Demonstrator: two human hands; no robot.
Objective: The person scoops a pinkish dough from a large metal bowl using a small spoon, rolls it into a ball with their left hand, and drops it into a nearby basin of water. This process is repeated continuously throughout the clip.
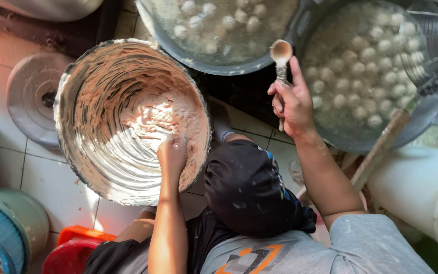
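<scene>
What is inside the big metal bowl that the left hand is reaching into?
The metal bowl holds pale pinkish paste, smeared up its walls and heaped at the middle. The left hand presses into it; the fingertips and the paste beneath them are hidden.

At centre left of the frame, a silver metal bowl is showing streaks of pale pinkish-beige paste. At upper right, whitish balls are floating in cloudy grey water, and the spoon is looking tan. At lower left, a blue-ribbed green bucket and a red-orange tub are sitting on white floor tiles.
</scene>
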